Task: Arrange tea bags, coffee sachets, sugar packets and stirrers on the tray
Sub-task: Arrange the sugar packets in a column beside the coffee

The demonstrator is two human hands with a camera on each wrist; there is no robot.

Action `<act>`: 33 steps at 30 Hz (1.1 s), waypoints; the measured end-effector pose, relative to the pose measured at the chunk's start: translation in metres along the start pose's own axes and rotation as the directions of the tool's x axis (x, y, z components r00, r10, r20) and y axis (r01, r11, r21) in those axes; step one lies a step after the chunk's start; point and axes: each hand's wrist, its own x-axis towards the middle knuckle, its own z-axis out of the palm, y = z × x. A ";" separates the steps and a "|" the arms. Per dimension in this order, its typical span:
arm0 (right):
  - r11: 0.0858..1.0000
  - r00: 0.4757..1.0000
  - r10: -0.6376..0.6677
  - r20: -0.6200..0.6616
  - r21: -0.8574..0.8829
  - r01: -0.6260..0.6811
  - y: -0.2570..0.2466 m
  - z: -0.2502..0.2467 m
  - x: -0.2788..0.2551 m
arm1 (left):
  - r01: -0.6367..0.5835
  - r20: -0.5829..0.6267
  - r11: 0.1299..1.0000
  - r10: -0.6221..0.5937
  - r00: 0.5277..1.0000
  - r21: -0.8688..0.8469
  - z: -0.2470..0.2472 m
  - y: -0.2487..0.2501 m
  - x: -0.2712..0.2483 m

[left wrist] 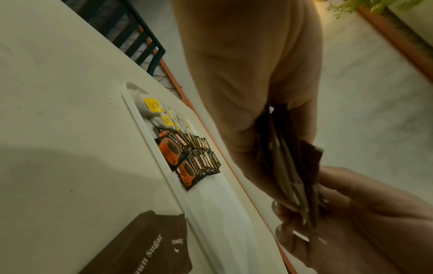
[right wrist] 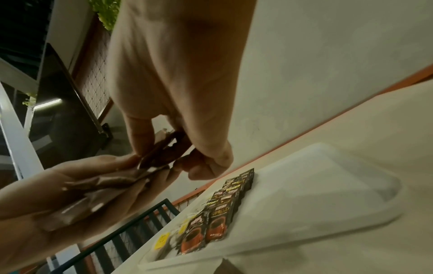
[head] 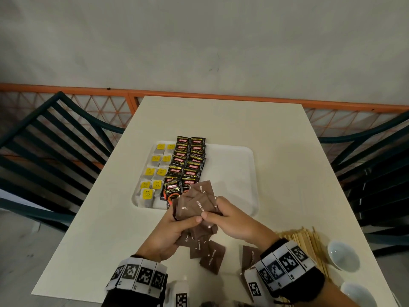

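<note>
A white tray (head: 234,173) lies mid-table. Its left part holds two columns of tea bags (head: 155,173) with yellow tags and two columns of black coffee sachets (head: 188,165). Both hands hold a fanned stack of brown sugar packets (head: 197,202) just above the tray's near edge. My left hand (head: 174,231) grips the stack from below, thumb on top. My right hand (head: 230,218) pinches the stack's right side. More brown sugar packets (head: 210,253) lie loose on the table under the hands. Wooden stirrers (head: 307,242) lie in a pile at the right.
Two small white bowls (head: 343,255) stand at the table's near right corner. Dark green chairs (head: 51,147) flank the table on both sides. An orange railing (head: 199,95) runs behind the far edge. The tray's right half (right wrist: 316,185) is bare.
</note>
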 end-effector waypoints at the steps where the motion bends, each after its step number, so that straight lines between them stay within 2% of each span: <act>1: 0.999 1.000 0.005 0.008 -0.038 -0.005 0.000 -0.002 0.000 | 0.006 -0.005 1.000 -0.006 1.000 0.006 0.000 0.000 -0.001; 4: 1.000 1.000 0.003 -0.026 -0.027 -0.003 0.005 -0.005 -0.002 | 0.018 -0.026 1.000 -0.017 1.000 0.024 0.001 0.000 -0.003; 7: 0.991 0.991 -0.134 0.016 0.032 0.133 0.004 0.001 -0.005 | 0.035 -0.002 0.999 -0.035 0.999 0.025 0.003 0.000 -0.007; 9: 0.979 0.981 -0.187 0.046 -0.071 0.190 0.004 0.009 -0.005 | 0.055 -0.014 0.998 -0.055 0.998 -0.008 0.003 0.000 -0.007; 14: 0.929 0.970 -0.223 0.097 -0.279 0.242 0.001 0.030 0.004 | 0.112 0.002 0.993 -0.112 0.994 -0.033 -0.002 0.009 -0.001; 18: 0.866 0.963 -0.268 0.023 -0.431 0.252 0.001 0.042 0.019 | 0.172 0.051 0.982 -0.168 0.984 -0.078 -0.006 0.019 0.004; 23: 0.893 0.954 -0.295 -0.049 -0.371 0.256 -0.006 0.046 0.035 | 0.192 0.035 0.962 -0.189 0.981 -0.194 -0.020 0.039 0.009; 25: 0.899 0.951 -0.301 -0.071 -0.354 0.258 -0.011 0.046 0.040 | 0.194 0.034 0.967 -0.191 0.981 -0.165 -0.025 0.045 0.012; 30: 0.893 0.913 -0.400 -0.084 -0.259 0.367 -0.024 0.051 0.053 | 0.224 0.057 0.969 -0.219 0.974 -0.104 -0.026 0.056 0.021; 33: 0.886 0.899 -0.424 -0.111 -0.258 0.386 -0.026 0.054 0.060 | 0.260 0.133 0.960 -0.246 0.960 -0.104 -0.033 0.061 0.021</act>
